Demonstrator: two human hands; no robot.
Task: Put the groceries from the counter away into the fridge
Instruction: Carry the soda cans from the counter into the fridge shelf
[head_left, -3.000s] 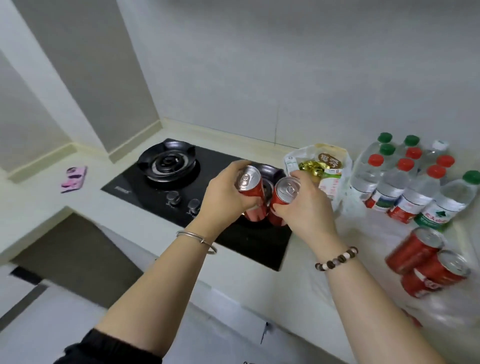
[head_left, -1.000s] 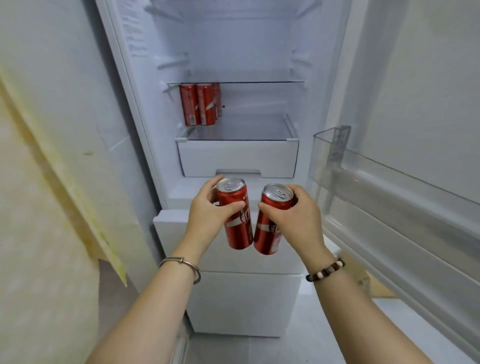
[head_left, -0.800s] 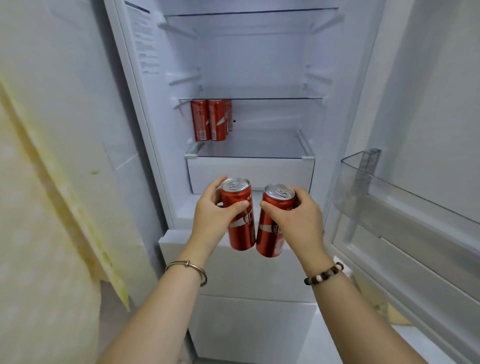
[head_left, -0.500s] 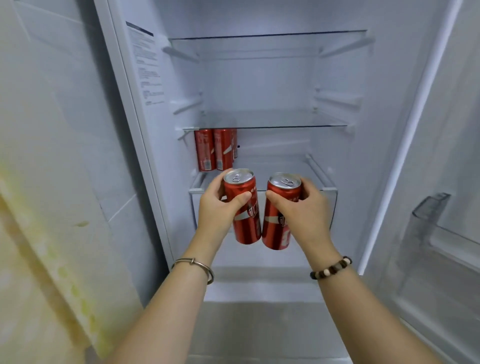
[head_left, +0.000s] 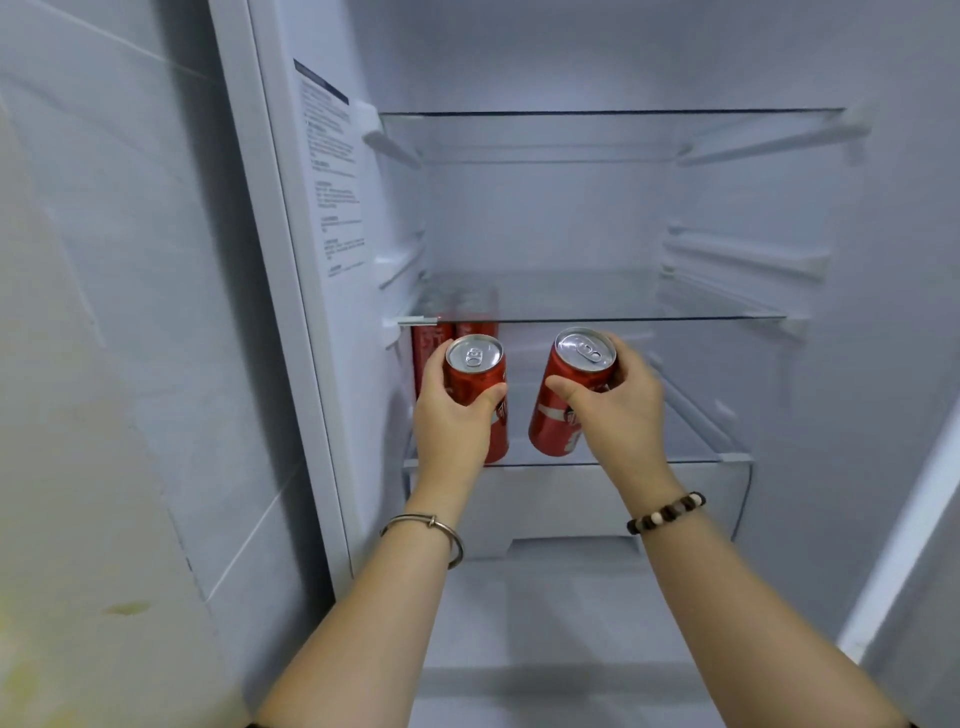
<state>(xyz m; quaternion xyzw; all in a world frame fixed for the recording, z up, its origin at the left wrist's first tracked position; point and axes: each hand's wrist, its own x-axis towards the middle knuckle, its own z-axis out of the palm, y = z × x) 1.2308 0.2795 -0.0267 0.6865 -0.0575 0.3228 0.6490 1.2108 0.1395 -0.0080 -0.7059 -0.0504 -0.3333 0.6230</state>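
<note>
Two red drink cans, one per hand, were held inside the open fridge (head_left: 831, 415). My left hand (head_left: 457, 415) gripped the left can (head_left: 474, 382) round its upper body, upright, low over the front of the lower glass shelf (head_left: 654, 460). My right hand (head_left: 618, 410) wrapped the right can (head_left: 558, 415) near its top. That can was tilted, lid leaning right, with its base near the shelf's front edge. Whether either base touched the glass I could not tell. Stored cans (head_left: 428, 348): at least two, upright, at the shelf's left rear, partly hidden behind the left can.

Handling, my judgement: level the right can before lowering, seat each base flat on the glass, slide it back, and let go only once it stood alone. The left can belonged directly in front of the stored cans, so a gentle push was called for.

Clearances: the upper glass shelf (head_left: 623, 317) sat just above both lids, leaving little room to lift. Centre and right of the lower shelf lay open. Crisper drawer (head_left: 571, 504) sat below, closed.
</note>
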